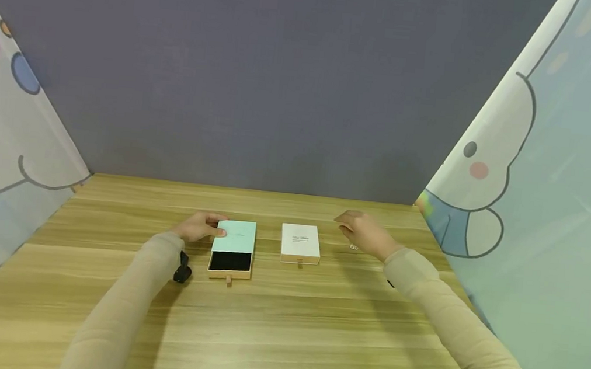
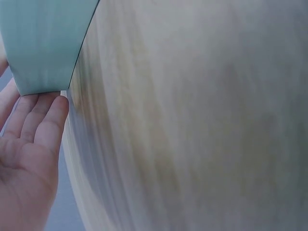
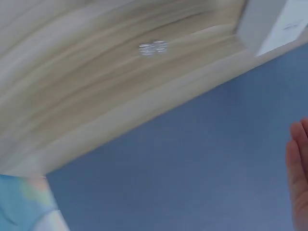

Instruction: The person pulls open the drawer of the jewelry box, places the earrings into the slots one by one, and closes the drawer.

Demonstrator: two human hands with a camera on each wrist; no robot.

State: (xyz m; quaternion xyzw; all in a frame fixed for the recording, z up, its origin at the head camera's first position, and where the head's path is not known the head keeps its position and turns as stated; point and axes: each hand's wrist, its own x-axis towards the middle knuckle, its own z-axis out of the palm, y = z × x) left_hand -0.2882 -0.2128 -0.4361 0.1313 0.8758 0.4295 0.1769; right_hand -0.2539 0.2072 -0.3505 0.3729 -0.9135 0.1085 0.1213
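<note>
A mint-green drawer box (image 1: 236,236) lies on the table, its drawer (image 1: 230,262) slid partly out toward the front and showing a black lining. My left hand (image 1: 201,226) grips the box's sleeve at the far left corner, thumb along the side and fingers around the back. In the left wrist view, the fingertips of my left hand (image 2: 36,130) are against the end of the mint box (image 2: 45,48). Held above the table at the right, my right hand (image 1: 367,233) has relaxed, slightly bent fingers and holds nothing. Just under it lie small silvery pieces (image 1: 354,247), blurred in the right wrist view.
Between the hands sits a white drawer box (image 1: 300,240), closed, with a small brown pull tab. A dark grey panel (image 1: 262,88) rises behind the wooden table (image 1: 283,324). Cartoon-printed sheets (image 1: 555,172) flank both sides.
</note>
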